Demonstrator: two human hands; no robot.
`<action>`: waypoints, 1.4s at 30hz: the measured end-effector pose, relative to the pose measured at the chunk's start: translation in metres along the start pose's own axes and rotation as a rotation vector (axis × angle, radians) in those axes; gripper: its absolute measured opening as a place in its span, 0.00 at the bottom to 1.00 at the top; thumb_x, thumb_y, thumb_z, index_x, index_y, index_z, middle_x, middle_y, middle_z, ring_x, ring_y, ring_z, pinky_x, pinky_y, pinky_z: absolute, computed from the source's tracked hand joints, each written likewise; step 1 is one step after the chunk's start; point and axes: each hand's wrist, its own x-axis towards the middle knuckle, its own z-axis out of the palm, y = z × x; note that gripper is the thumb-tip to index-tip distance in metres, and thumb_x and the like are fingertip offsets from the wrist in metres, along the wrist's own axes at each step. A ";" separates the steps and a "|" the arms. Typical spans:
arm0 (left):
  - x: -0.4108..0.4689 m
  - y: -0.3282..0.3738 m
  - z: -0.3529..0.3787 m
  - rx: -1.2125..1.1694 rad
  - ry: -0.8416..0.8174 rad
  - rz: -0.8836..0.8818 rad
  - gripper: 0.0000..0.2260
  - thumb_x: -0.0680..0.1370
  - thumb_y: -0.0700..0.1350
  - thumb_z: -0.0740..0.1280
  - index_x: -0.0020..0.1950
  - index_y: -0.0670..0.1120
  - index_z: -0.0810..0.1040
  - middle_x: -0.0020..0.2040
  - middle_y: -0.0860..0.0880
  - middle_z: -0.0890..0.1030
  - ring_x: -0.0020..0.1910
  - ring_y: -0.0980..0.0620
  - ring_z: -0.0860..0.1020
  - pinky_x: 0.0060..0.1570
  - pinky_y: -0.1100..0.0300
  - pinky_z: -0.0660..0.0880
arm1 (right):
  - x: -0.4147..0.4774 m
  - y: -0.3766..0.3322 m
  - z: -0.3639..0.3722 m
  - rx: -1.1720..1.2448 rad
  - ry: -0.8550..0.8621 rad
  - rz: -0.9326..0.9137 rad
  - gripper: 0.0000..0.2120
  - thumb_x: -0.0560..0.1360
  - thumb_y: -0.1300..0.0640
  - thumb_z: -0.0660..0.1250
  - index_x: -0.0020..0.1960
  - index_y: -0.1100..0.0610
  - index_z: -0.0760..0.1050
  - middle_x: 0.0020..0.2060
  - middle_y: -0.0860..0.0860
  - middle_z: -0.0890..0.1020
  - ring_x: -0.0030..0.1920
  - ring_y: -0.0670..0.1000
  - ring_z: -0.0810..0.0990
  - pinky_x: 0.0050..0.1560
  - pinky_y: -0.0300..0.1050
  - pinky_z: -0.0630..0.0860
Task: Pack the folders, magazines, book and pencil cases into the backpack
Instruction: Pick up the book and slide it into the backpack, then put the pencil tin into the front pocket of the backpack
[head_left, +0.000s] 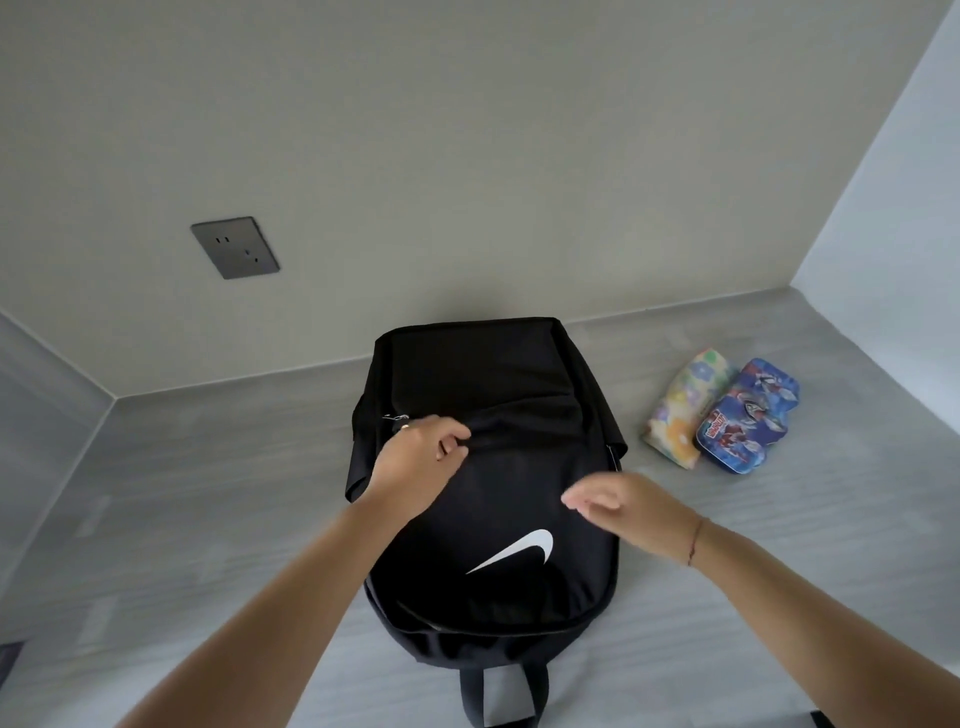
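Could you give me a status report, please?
Left hand pinching backpack fabric; right hand open above it. Floral pencil case, blue pencil case unpacked beside it.

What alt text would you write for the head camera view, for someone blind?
A person's left hand pinches the fabric of a black backpack lying on a grey surface, while the right hand is open over its front. A floral pencil case and a blue pencil case lie to its right.

Black backpack (488, 467) with white swoosh; pastel floral pencil case (683, 410); blue cartoon-printed pencil case (748, 418); grey surface (208, 493).
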 end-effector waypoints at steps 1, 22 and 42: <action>0.004 0.003 0.001 0.010 0.109 0.022 0.08 0.75 0.45 0.68 0.53 0.52 0.79 0.44 0.56 0.78 0.42 0.59 0.75 0.40 0.69 0.69 | 0.003 0.001 -0.006 0.090 0.086 0.009 0.12 0.75 0.66 0.61 0.53 0.57 0.80 0.50 0.52 0.84 0.52 0.48 0.82 0.60 0.40 0.76; 0.017 -0.017 0.011 0.387 0.305 -0.002 0.10 0.75 0.40 0.62 0.47 0.49 0.82 0.46 0.51 0.82 0.54 0.49 0.74 0.56 0.54 0.67 | 0.076 -0.018 0.024 -0.351 0.353 -0.414 0.10 0.76 0.56 0.64 0.52 0.52 0.82 0.49 0.45 0.84 0.52 0.47 0.79 0.62 0.42 0.67; 0.120 0.215 0.239 -0.109 -0.387 -0.109 0.15 0.77 0.45 0.61 0.63 0.41 0.72 0.62 0.40 0.74 0.61 0.40 0.73 0.58 0.52 0.70 | 0.037 0.193 -0.139 0.654 0.973 0.776 0.16 0.72 0.56 0.71 0.50 0.68 0.75 0.49 0.65 0.79 0.44 0.57 0.79 0.44 0.34 0.77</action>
